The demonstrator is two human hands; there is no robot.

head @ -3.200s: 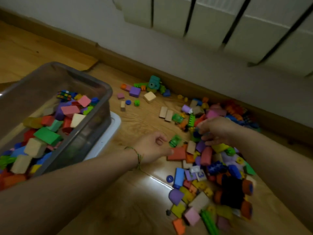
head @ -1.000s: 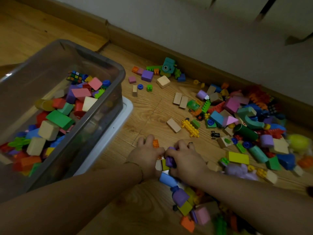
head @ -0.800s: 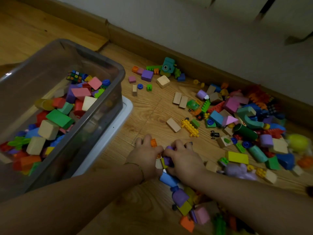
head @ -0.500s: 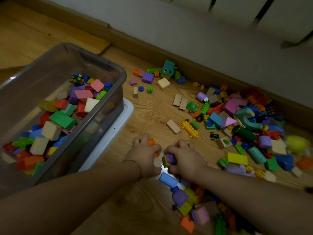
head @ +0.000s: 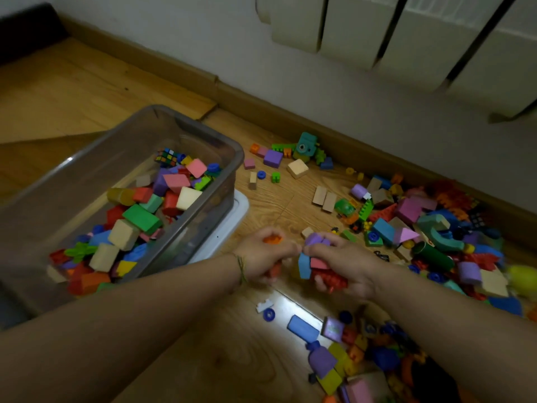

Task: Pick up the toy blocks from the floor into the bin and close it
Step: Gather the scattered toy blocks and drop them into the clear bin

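A clear plastic bin (head: 186, 228) stands at the left, open, part filled with coloured blocks. My left hand (head: 266, 257) and my right hand (head: 345, 263) are pressed together just above the floor, right of the bin. The left is shut on orange and red blocks (head: 272, 240). The right is shut on a bunch of purple, blue, pink and red blocks (head: 315, 261). Many loose blocks (head: 412, 216) lie scattered on the floor to the right, and more (head: 343, 356) below my right arm.
A white lid (head: 232, 225) lies under the bin's right side. The skirting board (head: 319, 132) and wall run diagonally behind the blocks, with a radiator (head: 406, 39) above. A teal toy (head: 305, 146) sits by the skirting.
Both hands have closed around a handful of blocks and lifted it off the floor. A blue block and a purple one now lie uncovered below them. The view has tilted up.
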